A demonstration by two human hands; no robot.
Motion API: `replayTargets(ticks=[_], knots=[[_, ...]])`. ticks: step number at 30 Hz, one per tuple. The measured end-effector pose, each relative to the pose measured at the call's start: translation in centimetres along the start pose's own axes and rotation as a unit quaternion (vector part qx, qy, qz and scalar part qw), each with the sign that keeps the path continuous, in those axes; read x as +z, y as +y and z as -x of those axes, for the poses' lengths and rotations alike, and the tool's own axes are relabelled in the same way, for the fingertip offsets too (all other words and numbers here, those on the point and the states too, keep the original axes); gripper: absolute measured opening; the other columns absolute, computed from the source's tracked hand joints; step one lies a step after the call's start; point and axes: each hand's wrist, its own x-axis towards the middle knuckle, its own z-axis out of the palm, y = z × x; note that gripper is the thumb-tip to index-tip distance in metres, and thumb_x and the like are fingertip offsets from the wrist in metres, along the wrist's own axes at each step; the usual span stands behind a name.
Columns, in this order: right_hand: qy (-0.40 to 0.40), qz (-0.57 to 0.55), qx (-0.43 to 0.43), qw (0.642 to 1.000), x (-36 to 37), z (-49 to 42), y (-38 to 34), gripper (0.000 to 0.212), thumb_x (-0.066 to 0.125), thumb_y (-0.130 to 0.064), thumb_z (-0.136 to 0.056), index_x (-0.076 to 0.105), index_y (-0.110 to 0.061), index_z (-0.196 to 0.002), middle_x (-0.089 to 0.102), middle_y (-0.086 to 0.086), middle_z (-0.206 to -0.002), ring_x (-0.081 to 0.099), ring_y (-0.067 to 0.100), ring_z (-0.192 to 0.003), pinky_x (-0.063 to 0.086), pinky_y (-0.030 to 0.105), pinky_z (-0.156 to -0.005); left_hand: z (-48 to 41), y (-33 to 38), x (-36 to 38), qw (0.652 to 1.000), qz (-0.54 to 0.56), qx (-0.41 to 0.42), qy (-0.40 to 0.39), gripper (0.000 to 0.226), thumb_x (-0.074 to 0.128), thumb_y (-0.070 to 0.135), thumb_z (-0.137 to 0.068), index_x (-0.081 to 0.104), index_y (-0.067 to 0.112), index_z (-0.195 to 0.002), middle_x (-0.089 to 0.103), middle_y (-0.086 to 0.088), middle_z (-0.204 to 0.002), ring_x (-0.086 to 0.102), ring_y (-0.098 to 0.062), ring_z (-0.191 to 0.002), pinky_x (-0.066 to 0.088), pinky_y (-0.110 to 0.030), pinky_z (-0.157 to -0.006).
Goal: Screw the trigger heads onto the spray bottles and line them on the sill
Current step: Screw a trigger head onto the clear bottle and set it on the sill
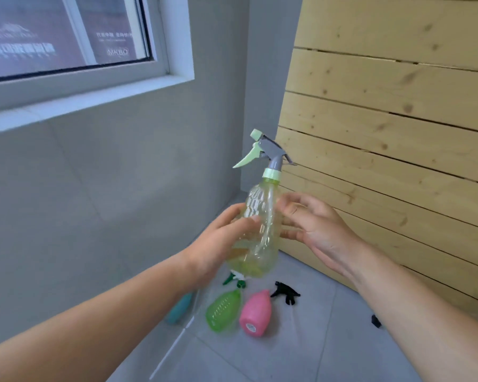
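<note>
Between the two hands is the yellowish spray bottle [262, 199], tilted a bit, with the gray-green trigger head [269, 150] on its neck. Left hand [218, 244] is wrapped round its body; right hand [315, 227] is loose, fingers spread at the other side. Below the hands lie a green bottle [223, 310], a pink bottle [255, 312] and a black trigger head [286, 293].

A: What's around?
B: Grey wall [94, 188] with a white-framed window [66, 37] upper left (lettering shows through the glass).
A: And to the right?
B: Pale knotty wooden slats [398, 106], rising from a grey tiled floor [260, 359].
</note>
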Motion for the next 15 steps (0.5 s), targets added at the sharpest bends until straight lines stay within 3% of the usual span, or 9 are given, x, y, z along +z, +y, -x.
replayTargets(ticks=[3,6,9,13,15], knots=[[-0.035,0.063,-0.033,0.997,2.9,-0.8,-1.6,0.021,0.068,-0.026,-0.089,0.065,-0.023,-0.109,0.079,0.002,-0.101,0.074,0.018,-0.096,0.058,0.043,-0.089,0.1,2.7,-2.6,0.995,0.031,0.056,0.072,0.04,0.061,0.035,-0.085,0.069,0.026,-0.123,0.074,0.001,-0.106,0.07,-0.021,-0.104,0.052,-0.051,-0.105],[-0.071,0.095,-0.082,0.99,6.6,-2.8,-4.0,0.033,0.067,-0.027,-0.09,0.06,-0.031,-0.123,0.079,-0.004,-0.1,0.074,0.011,-0.094,0.057,0.042,-0.091,0.7,6.0,-5.4,0.987,0.029,0.102,0.119,0.048,0.064,0.033,-0.09,0.062,0.024,-0.136,0.073,-0.003,-0.128,0.07,-0.021,-0.118,0.051,-0.044,-0.109],[-0.088,0.118,-0.129,0.981,10.6,-5.8,-6.9,0.054,0.07,-0.032,-0.088,0.051,-0.034,-0.139,0.075,-0.001,-0.112,0.073,0.012,-0.101,0.055,0.039,-0.095,0.6,9.7,-8.7,0.977,-0.027,0.138,0.161,0.043,0.062,0.029,-0.102,0.054,0.025,-0.144,0.07,0.001,-0.133,0.065,-0.014,-0.124,0.048,-0.029,-0.103],[-0.087,0.145,-0.179,0.969,15.5,-10.9,-11.3,0.046,0.072,-0.048,-0.078,0.058,-0.054,-0.122,0.072,0.002,-0.109,0.073,0.017,-0.098,0.056,0.045,-0.095,-0.7,15.0,-13.7,0.96,-0.078,0.158,0.22,0.044,0.067,0.035,-0.098,0.054,0.017,-0.136,0.073,0.0,-0.129,0.069,-0.019,-0.115,0.052,-0.034,-0.096],[-0.098,0.146,-0.186,0.967,17.3,-13.9,-12.9,0.057,0.073,-0.056,-0.069,0.058,-0.051,-0.124,0.074,0.005,-0.104,0.074,0.021,-0.097,0.055,0.049,-0.095,-1.6,17.5,-15.9,0.953,-0.1,0.163,0.235,0.038,0.066,0.035,-0.098,0.058,0.018,-0.131,0.073,0.001,-0.127,0.07,-0.014,-0.099,0.05,-0.029,-0.082]])
